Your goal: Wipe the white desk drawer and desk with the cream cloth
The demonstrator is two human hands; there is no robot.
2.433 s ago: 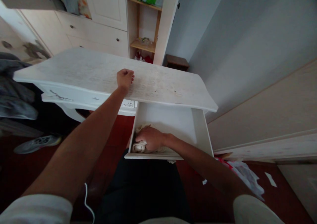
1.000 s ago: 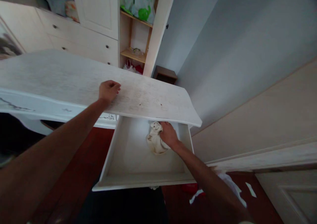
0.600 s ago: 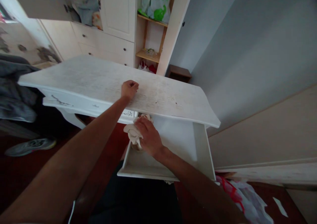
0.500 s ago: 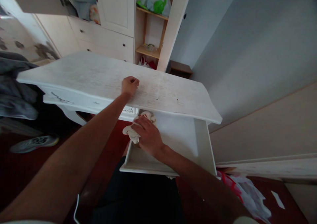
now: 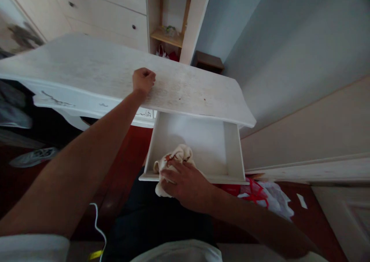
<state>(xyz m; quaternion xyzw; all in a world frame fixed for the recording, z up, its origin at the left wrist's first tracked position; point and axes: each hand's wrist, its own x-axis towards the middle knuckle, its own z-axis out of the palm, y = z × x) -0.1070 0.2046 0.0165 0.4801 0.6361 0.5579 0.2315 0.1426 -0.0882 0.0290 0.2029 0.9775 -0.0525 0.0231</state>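
Note:
My right hand [image 5: 187, 185] is closed on a crumpled cream cloth [image 5: 182, 153] with a reddish-brown mark on it. The cloth lies over the front edge of a pulled-out white drawer [image 5: 202, 148], at its left corner, partly inside and partly hanging over the front. My left hand [image 5: 143, 80] rests in a loose fist on top of the white desk [image 5: 106, 63], with nothing visible in it. Grey smudges and a couple of small dark specks mark the desktop beside that fist.
White cabinets [image 5: 115, 19] and an open shelf [image 5: 167, 37] stand behind the desk. A grey-blue wall [image 5: 274, 53] rises on the right. Plastic bags [image 5: 271, 198] lie on the red floor at right; a shoe [image 5: 34, 156] is at left. A white cable [image 5: 100, 229] hangs near my legs.
My right hand has moved the cloth from the drawer's left side wall to its front edge, towards me. The left fist stays on the desktop. The view has tilted downward.

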